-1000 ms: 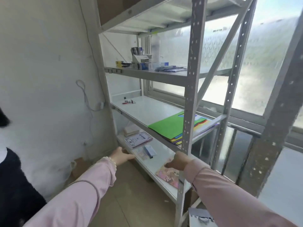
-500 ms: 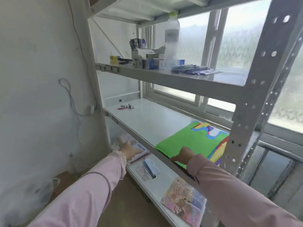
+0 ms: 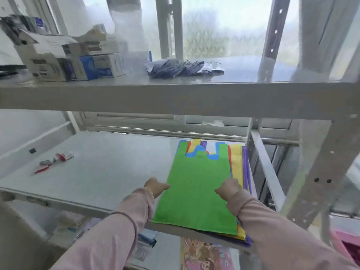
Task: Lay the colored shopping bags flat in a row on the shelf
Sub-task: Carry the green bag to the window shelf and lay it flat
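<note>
A green shopping bag (image 3: 196, 191) lies flat on top of a stack of colored bags (image 3: 236, 162) at the right end of the white middle shelf (image 3: 109, 168). Yellow, purple, blue and red edges show beneath it, and the stack's near end overhangs the shelf front. My left hand (image 3: 154, 187) is at the green bag's left edge with its thumb on top of the bag. At the right edge my right hand (image 3: 229, 187) has curled fingers and its thumb on the bag. Both seem to pinch the green bag.
Small red and white items (image 3: 52, 160) lie at the shelf's left. The shelf above (image 3: 175, 98) carries cardboard boxes (image 3: 78, 65) and dark packets (image 3: 175, 68). A perforated metal post (image 3: 315, 172) stands close on the right. A pictured booklet (image 3: 204, 254) lies on the lower shelf.
The view has closed in on the middle shelf. My left hand rose from the lower shelf to the green bag's left edge, and my right hand shifted to its right edge.
</note>
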